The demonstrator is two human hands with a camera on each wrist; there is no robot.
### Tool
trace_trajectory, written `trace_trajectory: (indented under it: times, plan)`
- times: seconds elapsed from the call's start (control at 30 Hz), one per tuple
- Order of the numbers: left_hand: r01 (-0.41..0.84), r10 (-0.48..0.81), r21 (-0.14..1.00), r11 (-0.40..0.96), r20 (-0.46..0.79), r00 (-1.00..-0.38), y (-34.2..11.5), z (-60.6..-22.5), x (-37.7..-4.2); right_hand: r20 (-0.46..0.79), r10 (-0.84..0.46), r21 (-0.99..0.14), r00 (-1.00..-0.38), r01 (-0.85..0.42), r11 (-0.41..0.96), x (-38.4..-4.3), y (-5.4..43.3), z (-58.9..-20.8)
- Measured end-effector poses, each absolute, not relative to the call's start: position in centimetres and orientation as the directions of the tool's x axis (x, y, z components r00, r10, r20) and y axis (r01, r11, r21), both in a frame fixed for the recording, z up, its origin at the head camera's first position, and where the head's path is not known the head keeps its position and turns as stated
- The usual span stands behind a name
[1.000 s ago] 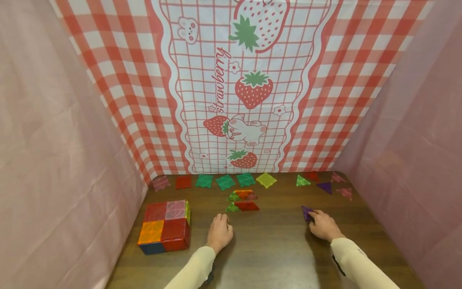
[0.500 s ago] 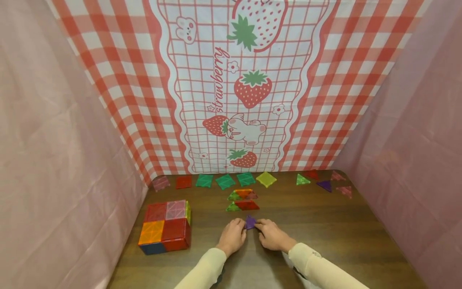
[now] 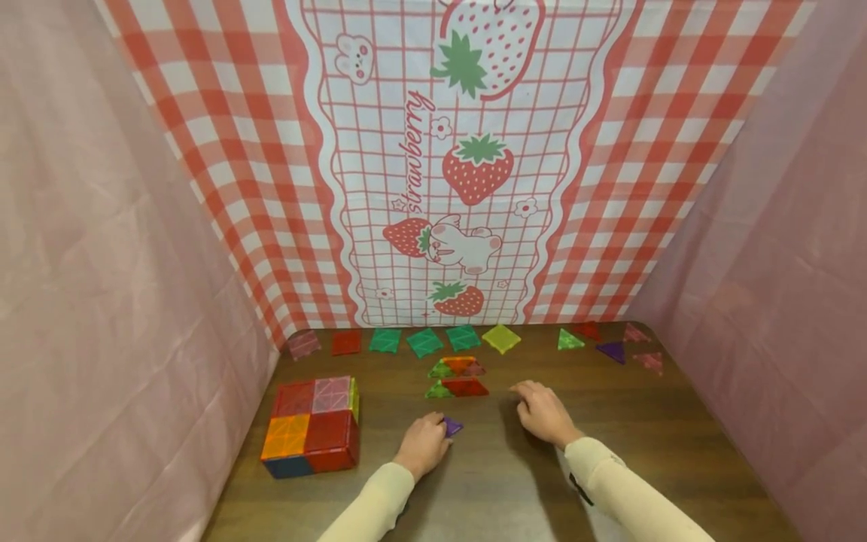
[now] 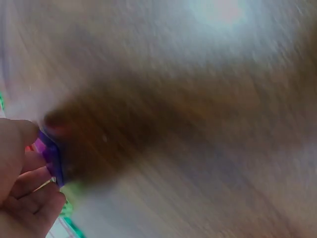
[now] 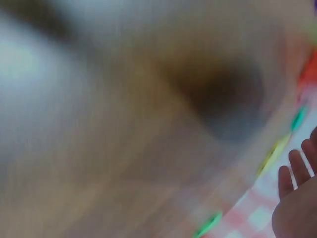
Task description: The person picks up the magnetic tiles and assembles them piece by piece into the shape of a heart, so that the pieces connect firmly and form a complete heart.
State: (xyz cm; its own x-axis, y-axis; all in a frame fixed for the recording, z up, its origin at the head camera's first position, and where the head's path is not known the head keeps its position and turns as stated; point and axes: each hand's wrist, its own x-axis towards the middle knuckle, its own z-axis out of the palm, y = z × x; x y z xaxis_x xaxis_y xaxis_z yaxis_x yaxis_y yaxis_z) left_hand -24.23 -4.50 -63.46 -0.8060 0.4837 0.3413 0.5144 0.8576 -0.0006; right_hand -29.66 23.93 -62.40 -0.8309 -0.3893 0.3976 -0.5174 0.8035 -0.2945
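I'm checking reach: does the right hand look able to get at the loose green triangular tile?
Probably yes: the right hand looks empty, and only bare tabletop shows between it and the green triangular tile.

Passage at right (tile box [image 3: 310,425] left)

Head view, lower centre: purple tile [image 3: 453,427] partly hidden by left hand [image 3: 424,443]. Left wrist view: same hand cut off at left edge. Right wrist view: right hand [image 5: 300,198] cropped at lower right; tabletop [image 5: 119,153] blurred.
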Motion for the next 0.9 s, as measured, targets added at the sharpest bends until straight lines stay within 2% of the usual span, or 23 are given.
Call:
trace_trajectory:
  times: [0.13,0.27,0.37,0.47,0.67,0.9]
  plan:
    - [0.495,0.463,0.057,0.867,0.274,-0.843,-5.3,-63.2,-24.9,0.238,-0.229,-0.373,-0.944,-0.306,0.876,-32.9,27.3,-61.0]
    - [0.484,0.458,0.109,0.868,0.197,-0.867,-5.5,-62.8,-25.3,0.014,-0.121,-0.369,-0.993,-0.118,0.922,-35.5,29.3,-59.8]
    - [0.485,0.463,0.123,0.866,0.170,-0.870,-5.6,-62.6,-25.6,-0.112,-0.069,-0.352,-0.991,-0.025,0.936,-36.9,29.8,-58.9]
    - [0.489,0.469,0.112,0.865,0.163,-0.868,-5.7,-62.5,-25.8,-0.172,-0.053,-0.351,-0.984,0.011,0.936,-38.0,30.0,-58.5]
    - [0.479,0.464,0.103,0.872,0.137,-0.875,-5.4,-62.8,-25.4,-0.255,-0.012,-0.342,-0.967,0.079,0.936,-39.6,30.9,-58.5]
    - [0.488,0.471,0.109,0.866,0.149,-0.869,-5.4,-62.9,-25.5,-0.310,0.001,-0.432,-0.951,0.142,0.891,-40.8,30.3,-59.4]
